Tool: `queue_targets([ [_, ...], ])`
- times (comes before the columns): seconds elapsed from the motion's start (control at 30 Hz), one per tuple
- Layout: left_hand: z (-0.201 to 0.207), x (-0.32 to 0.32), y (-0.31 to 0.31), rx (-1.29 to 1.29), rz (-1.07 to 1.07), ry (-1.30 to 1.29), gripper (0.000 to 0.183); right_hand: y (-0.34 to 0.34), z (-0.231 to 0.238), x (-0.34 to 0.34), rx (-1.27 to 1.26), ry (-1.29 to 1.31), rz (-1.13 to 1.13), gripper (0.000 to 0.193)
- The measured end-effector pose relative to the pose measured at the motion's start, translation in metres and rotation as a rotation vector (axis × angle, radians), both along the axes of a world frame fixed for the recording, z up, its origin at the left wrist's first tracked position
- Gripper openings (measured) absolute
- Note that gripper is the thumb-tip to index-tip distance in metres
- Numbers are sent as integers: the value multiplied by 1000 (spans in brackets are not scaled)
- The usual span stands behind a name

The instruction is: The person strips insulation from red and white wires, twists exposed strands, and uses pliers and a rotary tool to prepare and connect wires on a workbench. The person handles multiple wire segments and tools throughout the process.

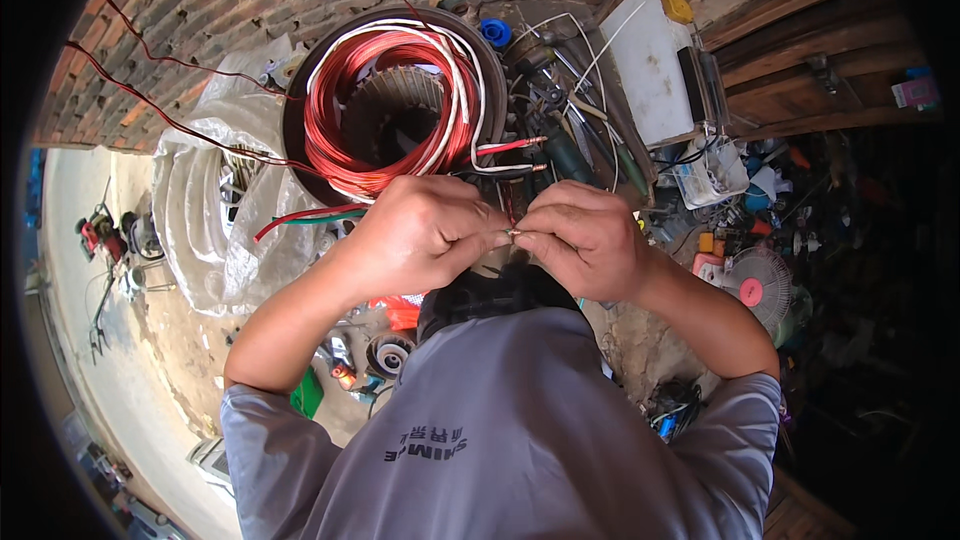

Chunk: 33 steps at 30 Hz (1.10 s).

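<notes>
My left hand (428,230) and my right hand (583,238) meet fingertip to fingertip in front of my chest. Both are closed in a pinch on a thin copper-coloured wire end (514,233), mostly hidden by the fingers. Just beyond them stands a round motor stator (294,112) with a thick ring of red copper winding (330,130) bound with white sleeving. A red lead (510,147) and a white lead (505,169) with bare copper ends stick out to its right. Red and green sleeves (318,214) poke out left of my left hand.
Pliers and other hand tools (560,95) crowd a tray right of the stator, beside a white board (648,70). Clear plastic sheeting (205,220) lies to the left. Long dark-red wires (160,110) stretch toward the brick wall (230,10). A fan (757,288) stands at right.
</notes>
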<state>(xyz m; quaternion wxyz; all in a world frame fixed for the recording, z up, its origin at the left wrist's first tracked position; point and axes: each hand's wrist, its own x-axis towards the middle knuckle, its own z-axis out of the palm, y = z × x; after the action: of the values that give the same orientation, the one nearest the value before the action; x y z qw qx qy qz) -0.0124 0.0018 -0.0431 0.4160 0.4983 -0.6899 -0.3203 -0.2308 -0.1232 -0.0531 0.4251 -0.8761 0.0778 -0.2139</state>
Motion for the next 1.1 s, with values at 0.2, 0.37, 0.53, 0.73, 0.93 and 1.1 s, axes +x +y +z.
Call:
queue_targets([
  [0.2,4,4,-1,0,-35,-92,9,25,0,-11,1614,289,-134,21],
  [0.37,6,2,-2,52,-18,-59,14,21,-5,-16,-59,-67,-140,24],
  [0.53,7,4,-2,89,-34,-51,15,8,1,-8,-669,-218,-5,28],
  [0.73,8,4,-2,63,-52,-58,15,15,7,-3,-63,25,-89,18],
  [0.93,2,6,1,60,-66,-101,17,16,-3,-6,1540,303,-126,17],
  [1.1,6,4,-2,109,-56,-24,11,21,0,-12,-131,-140,-207,28],
])
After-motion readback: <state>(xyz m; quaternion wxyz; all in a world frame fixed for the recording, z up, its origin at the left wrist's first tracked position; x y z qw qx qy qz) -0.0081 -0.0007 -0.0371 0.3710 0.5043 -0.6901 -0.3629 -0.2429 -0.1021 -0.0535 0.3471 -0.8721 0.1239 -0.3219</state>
